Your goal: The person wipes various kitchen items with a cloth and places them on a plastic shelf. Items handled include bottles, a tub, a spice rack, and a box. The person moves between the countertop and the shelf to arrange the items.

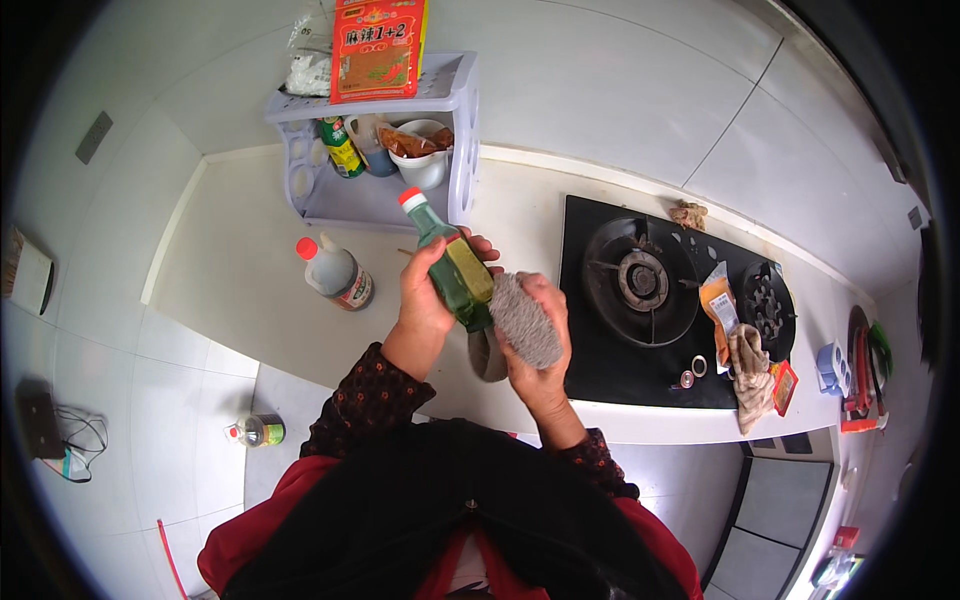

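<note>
My left hand (429, 289) grips a green glass bottle (454, 274) with a red and white cap, tilted up to the left. A grey fuzzy cloth (527, 321) is in my right hand (553, 337), against or close beside the bottle's base; part of the cloth hangs down below. Left of my left hand, a plastic jug (337, 274) with a red cap and dark contents stands on the white countertop (240, 247). Behind the bottle is a pale plastic shelf rack (375, 206), holding a white tub (421, 166), a green and yellow container (341, 150) and another jug (373, 146).
A black gas hob (585, 375) lies to the right, bearing an orange packet (718, 311), a tape roll (699, 366) and a crumpled cloth (750, 371). A red seasoning packet (379, 56) tops the rack. Another bottle (259, 430) stands low at the left, beyond the counter.
</note>
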Available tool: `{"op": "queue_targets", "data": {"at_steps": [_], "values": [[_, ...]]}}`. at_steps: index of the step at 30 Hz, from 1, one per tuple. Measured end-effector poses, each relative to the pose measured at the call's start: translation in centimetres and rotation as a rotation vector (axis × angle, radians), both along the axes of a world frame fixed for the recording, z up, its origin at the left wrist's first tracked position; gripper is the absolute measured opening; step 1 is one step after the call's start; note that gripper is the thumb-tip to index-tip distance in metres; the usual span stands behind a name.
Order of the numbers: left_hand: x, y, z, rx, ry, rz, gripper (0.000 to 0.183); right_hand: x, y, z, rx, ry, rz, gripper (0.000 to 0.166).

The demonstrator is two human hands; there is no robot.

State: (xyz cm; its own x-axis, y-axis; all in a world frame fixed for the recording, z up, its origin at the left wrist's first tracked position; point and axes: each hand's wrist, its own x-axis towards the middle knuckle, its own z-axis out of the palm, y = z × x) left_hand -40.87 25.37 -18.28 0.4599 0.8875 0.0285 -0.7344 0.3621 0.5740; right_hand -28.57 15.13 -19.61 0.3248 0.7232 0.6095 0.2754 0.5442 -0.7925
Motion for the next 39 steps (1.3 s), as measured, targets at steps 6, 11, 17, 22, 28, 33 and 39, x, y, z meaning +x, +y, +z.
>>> {"op": "queue_targets", "data": {"at_steps": [6,11,17,22,28,33,39], "values": [[1.6,-3.0,-1.0,0.067,0.057,0.016,0.043,0.0,1.0,4.6,-0.029,-0.443,-0.064,0.066],[1.8,-1.5,0.5,0.217,-0.095,0.018,0.045,1.3,0.0,0.1,-0.106,-0.093,0.024,0.052],[2.1,-1.2,1.0,0.387,-0.103,0.081,0.043,1.2,0.1,-1.1,-0.587,1.315,0.570,0.057],[1.5,-5.5,1.7,0.757,0.684,0.156,0.059,1.8,0.4,-3.4,-0.541,1.074,0.395,0.048],[-3.5,-1.9,4.8,0.681,0.589,0.192,0.063,0.8,1.7,-1.1,-0.370,0.677,0.089,0.041],[-16.5,8.8,8.9,0.552,0.901,0.439,0.046,1.4,1.4,-3.2,-0.368,0.636,-0.116,0.036],[-24.1,21.7,0.1,0.547,1.032,0.485,0.062,-1.5,1.4,-4.7,-0.410,0.725,-0.279,0.038]]}}
